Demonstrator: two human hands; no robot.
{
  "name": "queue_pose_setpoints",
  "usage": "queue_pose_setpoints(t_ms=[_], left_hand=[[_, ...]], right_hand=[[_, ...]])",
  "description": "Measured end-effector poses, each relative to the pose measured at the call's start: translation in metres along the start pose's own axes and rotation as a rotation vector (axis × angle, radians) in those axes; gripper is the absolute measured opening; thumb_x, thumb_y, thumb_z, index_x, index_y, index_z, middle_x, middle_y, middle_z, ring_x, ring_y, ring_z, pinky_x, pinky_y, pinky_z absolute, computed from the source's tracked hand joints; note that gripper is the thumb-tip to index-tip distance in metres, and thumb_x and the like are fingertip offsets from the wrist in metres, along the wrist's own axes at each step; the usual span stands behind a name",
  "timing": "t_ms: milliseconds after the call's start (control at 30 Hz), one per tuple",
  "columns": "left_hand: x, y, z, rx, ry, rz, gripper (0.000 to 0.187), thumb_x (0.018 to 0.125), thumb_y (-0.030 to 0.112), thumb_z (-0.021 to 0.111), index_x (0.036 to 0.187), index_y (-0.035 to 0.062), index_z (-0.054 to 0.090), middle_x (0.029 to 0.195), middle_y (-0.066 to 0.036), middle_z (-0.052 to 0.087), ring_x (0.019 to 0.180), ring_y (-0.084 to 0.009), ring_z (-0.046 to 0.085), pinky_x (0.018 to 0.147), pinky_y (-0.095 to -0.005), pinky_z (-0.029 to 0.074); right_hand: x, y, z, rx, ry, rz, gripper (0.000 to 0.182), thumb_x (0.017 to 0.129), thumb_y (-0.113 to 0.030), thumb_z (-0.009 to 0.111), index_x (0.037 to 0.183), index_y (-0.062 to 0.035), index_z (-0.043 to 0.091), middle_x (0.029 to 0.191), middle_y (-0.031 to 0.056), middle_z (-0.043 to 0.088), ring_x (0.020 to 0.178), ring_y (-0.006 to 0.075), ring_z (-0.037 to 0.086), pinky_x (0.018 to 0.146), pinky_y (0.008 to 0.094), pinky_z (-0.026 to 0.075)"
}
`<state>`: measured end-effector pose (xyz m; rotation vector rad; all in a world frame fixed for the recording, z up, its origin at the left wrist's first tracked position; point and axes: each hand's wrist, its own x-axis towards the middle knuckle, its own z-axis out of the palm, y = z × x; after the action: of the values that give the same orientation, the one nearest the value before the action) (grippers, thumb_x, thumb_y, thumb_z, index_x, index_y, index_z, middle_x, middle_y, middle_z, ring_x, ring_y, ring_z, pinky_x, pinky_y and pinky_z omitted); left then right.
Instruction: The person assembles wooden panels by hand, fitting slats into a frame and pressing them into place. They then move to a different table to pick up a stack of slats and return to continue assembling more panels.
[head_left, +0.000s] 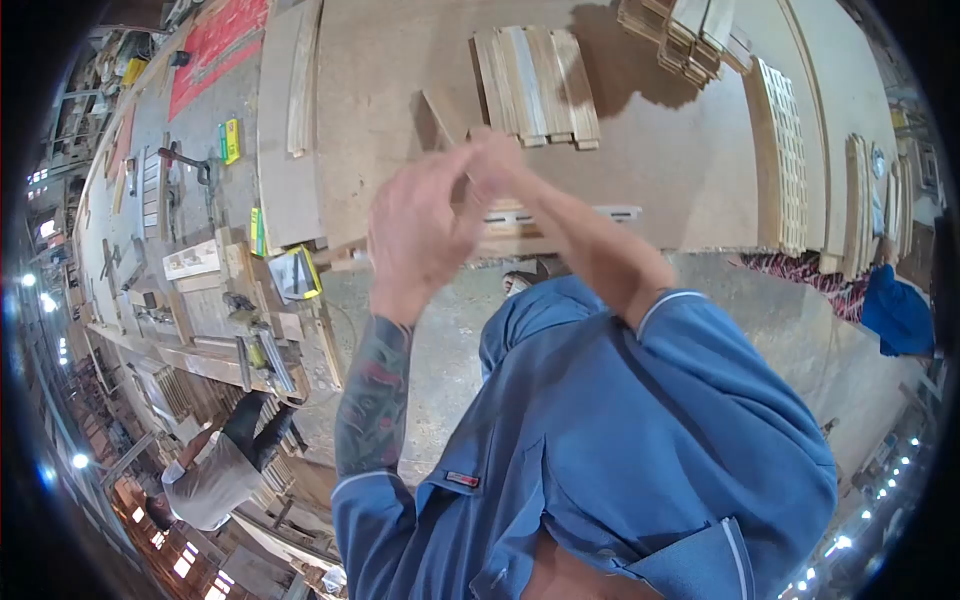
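A thin wooden strip (pixel 443 115) slants up out of my hands above the workbench, its lower part hidden behind the fingers. My left hand (pixel 420 220), on the tattooed arm, is curled with its fingertips at the strip's lower part. Against those fingertips is my right hand (pixel 495 163), closed at the strip, its fingers smeared by motion. Just beyond lies a row of wooden slats (pixel 535 85) side by side on the bench. Under my right wrist, near the bench's front edge, rests a pale slotted bar (pixel 515 217).
A stack of wooden pieces (pixel 685 35) stands at the back right, with a slotted wooden stack (pixel 783 150) at the right. To the left are a clamp (pixel 190 162), a yellow-green box (pixel 232 141) and a yellow-edged box (pixel 295 273). Another person (pixel 215 480) is at lower left.
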<state>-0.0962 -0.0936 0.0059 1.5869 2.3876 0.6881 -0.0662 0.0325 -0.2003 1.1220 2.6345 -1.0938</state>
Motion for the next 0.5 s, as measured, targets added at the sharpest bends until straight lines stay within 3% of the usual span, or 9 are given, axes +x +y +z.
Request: queue_pose_setpoints(t_ms=[33,67,100,133,200,367,433,467,500], left_hand=[[0.001,0.004,-0.006,-0.168,0.016,-0.108,0.053,0.098,0.051,0.051,0.115,0.0037,0.067,0.095,-0.016,0.070,0.087,-0.0350,0.067,0.078,-0.0439,0.051],[0.001,0.005,-0.009,-0.332,0.038,-0.224,0.049,0.100,0.047,0.050,0.115,0.0042,0.067,0.089,-0.017,0.070,0.084,-0.0353,0.067,0.075,-0.0440,0.051],[0.000,0.001,-0.006,-0.337,0.048,-0.239,0.049,0.100,0.047,0.050,0.115,0.0042,0.067,0.089,-0.017,0.070,0.084,-0.0353,0.067,0.075,-0.0440,0.051],[-0.001,-0.002,-0.002,-0.267,0.142,-0.198,0.044,0.102,0.044,0.048,0.115,0.0066,0.067,0.086,-0.017,0.070,0.081,-0.0361,0.068,0.073,-0.0442,0.051],[-0.002,-0.005,0.003,-0.186,0.236,-0.162,0.040,0.103,0.040,0.047,0.116,0.0090,0.067,0.083,-0.017,0.070,0.079,-0.0370,0.068,0.071,-0.0445,0.051],[-0.002,-0.004,0.006,-0.017,0.218,-0.171,0.037,0.103,0.043,0.047,0.116,0.0148,0.067,0.083,-0.017,0.070,0.080,-0.0394,0.068,0.069,-0.0460,0.050],[-0.003,-0.003,0.005,-0.022,0.207,-0.186,0.039,0.103,0.045,0.047,0.116,0.0142,0.067,0.083,-0.016,0.070,0.081,-0.0391,0.068,0.069,-0.0459,0.050],[-0.002,-0.003,0.004,-0.023,0.198,-0.198,0.041,0.102,0.047,0.047,0.116,0.0136,0.067,0.083,-0.016,0.070,0.081,-0.0389,0.068,0.069,-0.0457,0.050],[-0.002,-0.001,0.001,-0.024,0.189,-0.197,0.041,0.102,0.047,0.047,0.116,0.0136,0.067,0.083,-0.016,0.070,0.081,-0.0389,0.068,0.069,-0.0457,0.050]], right_hand=[[-0.018,0.009,-0.013,-0.010,-0.006,0.009,0.034,0.086,-0.035,0.068,0.101,-0.0040,0.069,0.093,0.0152,0.072,0.088,0.0293,0.072,0.081,0.0407,0.056],[-0.035,0.008,-0.036,0.262,0.015,0.037,0.035,0.087,-0.033,0.070,0.103,-0.0016,0.069,0.095,0.0145,0.072,0.091,0.0256,0.071,0.082,0.0378,0.056],[-0.048,0.011,-0.049,0.533,0.034,0.058,0.036,0.087,-0.031,0.072,0.104,0.0009,0.069,0.097,0.0139,0.072,0.093,0.0219,0.070,0.083,0.0350,0.055],[-0.061,0.023,-0.050,0.527,0.017,0.053,0.036,0.087,-0.031,0.072,0.104,0.0009,0.069,0.097,0.0139,0.072,0.093,0.0219,0.070,0.083,0.0350,0.055],[-0.082,0.042,-0.052,0.899,-0.125,-0.208,0.034,0.088,-0.023,0.074,0.108,0.0035,0.068,0.099,0.0116,0.073,0.094,0.0154,0.067,0.084,0.0312,0.054],[-0.105,0.047,-0.044,0.778,-0.115,-0.257,0.028,0.090,-0.016,0.072,0.110,0.0034,0.069,0.100,0.0114,0.074,0.091,0.0142,0.067,0.081,0.0314,0.054],[-0.109,0.043,-0.053,0.460,-0.159,-0.286,0.028,0.088,-0.018,0.073,0.113,-0.0039,0.070,0.097,0.0159,0.074,0.086,0.0199,0.071,0.077,0.0330,0.054],[-0.110,0.044,-0.051,0.464,-0.158,-0.281,0.028,0.088,-0.018,0.073,0.113,-0.0039,0.070,0.097,0.0159,0.074,0.086,0.0199,0.071,0.077,0.0330,0.054],[-0.113,0.044,-0.047,0.374,-0.081,-0.421,0.027,0.088,-0.018,0.072,0.112,-0.0064,0.070,0.092,0.0172,0.073,0.082,0.0261,0.071,0.073,0.0362,0.054]])
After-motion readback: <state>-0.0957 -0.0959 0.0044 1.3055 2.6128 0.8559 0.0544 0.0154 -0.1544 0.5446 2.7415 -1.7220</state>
